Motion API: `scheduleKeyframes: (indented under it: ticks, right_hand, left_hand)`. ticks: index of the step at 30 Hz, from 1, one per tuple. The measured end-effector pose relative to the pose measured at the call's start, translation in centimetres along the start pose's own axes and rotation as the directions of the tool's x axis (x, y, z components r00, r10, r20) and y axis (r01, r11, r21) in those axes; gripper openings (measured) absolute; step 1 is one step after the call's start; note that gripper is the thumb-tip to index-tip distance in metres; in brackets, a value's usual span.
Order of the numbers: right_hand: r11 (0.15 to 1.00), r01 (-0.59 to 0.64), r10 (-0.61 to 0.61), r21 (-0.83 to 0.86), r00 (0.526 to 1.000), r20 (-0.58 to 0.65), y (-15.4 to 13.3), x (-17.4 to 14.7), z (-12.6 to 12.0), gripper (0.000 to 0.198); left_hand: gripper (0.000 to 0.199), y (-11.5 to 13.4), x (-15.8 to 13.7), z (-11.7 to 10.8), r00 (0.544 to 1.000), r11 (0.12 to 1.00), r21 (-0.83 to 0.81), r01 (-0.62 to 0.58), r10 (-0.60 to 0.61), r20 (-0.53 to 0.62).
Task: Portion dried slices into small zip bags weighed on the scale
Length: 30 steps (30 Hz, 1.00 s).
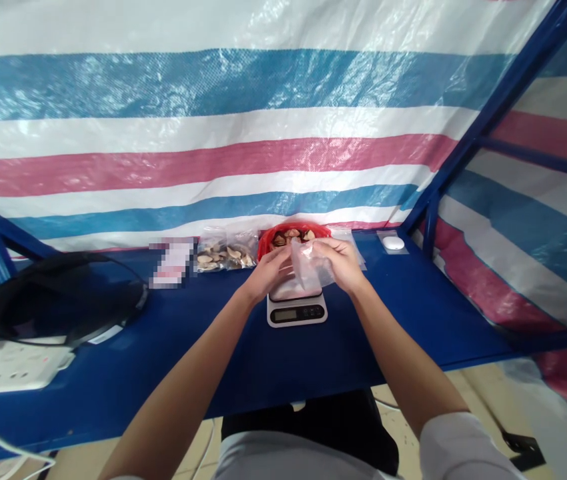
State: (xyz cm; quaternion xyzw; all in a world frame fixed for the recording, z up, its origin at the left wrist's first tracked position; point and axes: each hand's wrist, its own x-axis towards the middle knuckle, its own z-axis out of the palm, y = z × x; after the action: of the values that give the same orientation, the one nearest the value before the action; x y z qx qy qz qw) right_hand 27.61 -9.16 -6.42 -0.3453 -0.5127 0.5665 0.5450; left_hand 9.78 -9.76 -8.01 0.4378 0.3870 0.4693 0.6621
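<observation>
Both my hands are raised over a white kitchen scale with a dark display strip. Between them is a small clear plastic bag, which looks slack and hangs partly over the weighing surface. My right hand pinches its upper right side. My left hand has its fingers closed at the bag's left edge. Just behind the hands lies an open red bag with brown and pale pieces in it; my fingers hide its front.
Clear bags filled with pale pieces lie left of the red bag. A blurred card, a round black object and a white power strip are farther left. At right sits a small white case. Blue frame bars flank the blue table.
</observation>
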Motion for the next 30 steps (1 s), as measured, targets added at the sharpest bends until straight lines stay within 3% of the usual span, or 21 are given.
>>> scheduleKeyframes:
  ticks: [3,8,12,16,21,25,30]
  right_hand:
    - [0.998,-0.008,0.009,0.067,1.000,-0.017,0.6,0.4,0.5,0.035]
    - [0.995,-0.018,0.027,0.100,0.996,-0.089,2.1,0.6,0.0,0.033]
    - [0.995,-0.077,0.079,0.061,0.996,-0.039,3.1,0.5,-1.1,0.038]
    - [0.986,-0.159,0.157,0.038,0.986,0.052,3.4,1.0,-1.5,0.043]
    - [0.979,-0.188,0.197,-0.080,0.970,0.141,2.6,3.0,-0.2,0.050]
    - [0.964,-0.145,0.197,-0.221,0.951,0.237,2.1,4.9,1.4,0.040]
    - [0.921,-0.047,0.177,-0.387,0.935,0.308,2.9,6.6,2.2,0.026]
  left_hand:
    - [0.041,0.1,-0.2,-0.2,0.998,0.996,-0.074,0.050,-0.047,0.040]
    - [0.034,-0.1,-0.5,-1.8,0.993,0.992,-0.127,-0.006,-0.009,-0.114]
    - [0.034,0.4,-0.5,-3.6,0.975,0.988,0.070,-0.137,0.147,-0.167]
    - [0.039,2.2,-0.6,-5.1,0.939,0.911,0.349,-0.220,0.295,-0.178]
    - [0.045,5.1,-0.5,-6.2,0.952,0.757,0.614,-0.224,0.305,-0.029]
    - [0.044,6.0,0.3,-6.8,0.948,0.629,0.729,-0.271,0.305,0.089]
    - [0.045,5.6,1.5,-7.6,0.959,0.615,0.744,-0.262,0.253,0.129]
